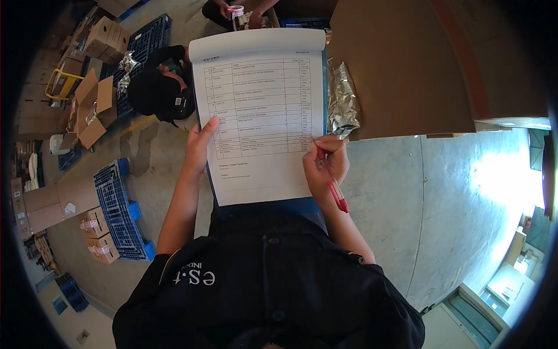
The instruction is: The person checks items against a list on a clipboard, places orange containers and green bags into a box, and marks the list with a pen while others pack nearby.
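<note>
A printed sheet [261, 177] with a table of rows lies on a dark blue clipboard [293, 206] in front of my chest. Its top page is curled back over the upper edge. My left hand [200, 142] grips the board's left side, thumb on top of the paper. In my right hand [325, 168] is a red pen [335, 191], pinched with its tip at the right-hand column near the lower rows. Small tick marks show in some rows of the table.
A person in a dark cap [154, 87] crouches beyond the clipboard's left side. Another person's hands [256, 20] hold a tape roll [235, 10] over a box. Blue pallets [119, 209], open cartons [96, 110], silver foil packaging [343, 102] and a large cardboard box [430, 75] stand around.
</note>
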`<action>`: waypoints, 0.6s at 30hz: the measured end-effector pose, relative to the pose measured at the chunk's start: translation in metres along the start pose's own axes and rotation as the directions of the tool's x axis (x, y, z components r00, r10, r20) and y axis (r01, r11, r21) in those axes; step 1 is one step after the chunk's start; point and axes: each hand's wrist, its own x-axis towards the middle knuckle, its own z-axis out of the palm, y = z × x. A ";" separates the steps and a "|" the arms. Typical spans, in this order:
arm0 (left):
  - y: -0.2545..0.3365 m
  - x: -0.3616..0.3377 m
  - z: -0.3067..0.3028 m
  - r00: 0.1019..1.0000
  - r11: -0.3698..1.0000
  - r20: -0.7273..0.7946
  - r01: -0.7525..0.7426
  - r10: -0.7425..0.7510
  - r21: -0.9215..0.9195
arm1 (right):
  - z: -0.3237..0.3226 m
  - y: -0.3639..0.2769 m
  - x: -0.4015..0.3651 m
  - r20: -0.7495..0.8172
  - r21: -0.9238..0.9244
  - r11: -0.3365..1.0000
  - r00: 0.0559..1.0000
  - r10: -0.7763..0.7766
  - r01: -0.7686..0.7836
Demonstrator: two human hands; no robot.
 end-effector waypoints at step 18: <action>0.000 -0.001 -0.005 1.000 1.000 -0.020 -0.006 0.006 0.001 | -0.003 -0.004 0.007 0.103 0.172 0.972 0.984 0.145 -0.162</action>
